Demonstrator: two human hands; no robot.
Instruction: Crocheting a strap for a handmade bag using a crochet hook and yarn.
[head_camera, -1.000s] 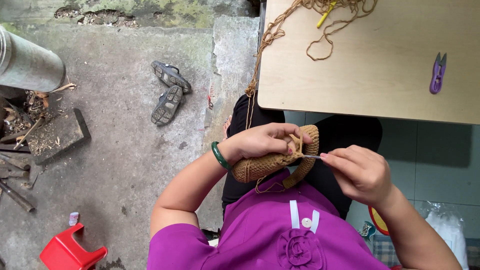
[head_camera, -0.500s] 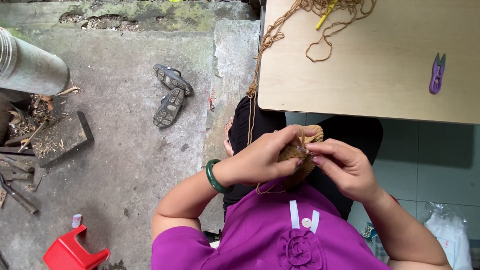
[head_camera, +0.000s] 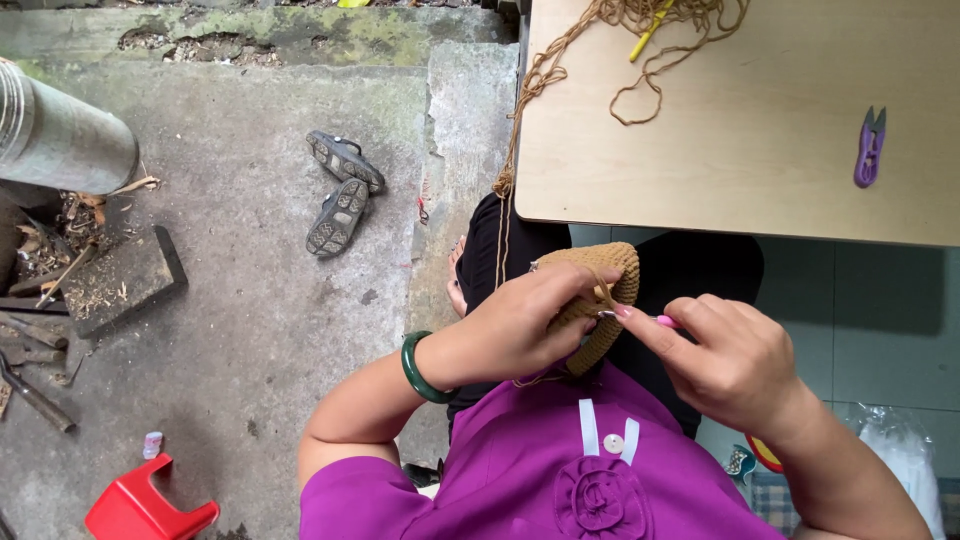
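Since half a second ago the left hand (head_camera: 520, 330) has slid lower on the tan crocheted round piece (head_camera: 600, 300), so more of its ribbed rim now shows above the fingers, and the right hand (head_camera: 735, 360) has drawn slightly away to the side. The left grip is clenched around the crocheted piece, fingers wrapped over its front, holding it over the lap just below the tabletop edge. A dark green bangle (head_camera: 420, 370) sits on that wrist. The right grip is pinched shut on a slim crochet hook with a pink handle (head_camera: 660, 321), whose tip touches the piece just beside the left fingertips. A strand of tan yarn (head_camera: 620, 50) runs up from the work, over the edge of the pale wooden tabletop (head_camera: 760, 170), to a loose tangle at its far side, where a yellow stick-like tool (head_camera: 650, 30) lies in the yarn. Well right of the grips, purple thread snips (head_camera: 868, 148) lie on the tabletop. Further left, on the cracked concrete floor (head_camera: 230, 300), lies a pair of dark sandals (head_camera: 340, 190); beyond them a grey metal cylinder (head_camera: 60, 140), and a red plastic stool (head_camera: 150, 505) in the near left corner.
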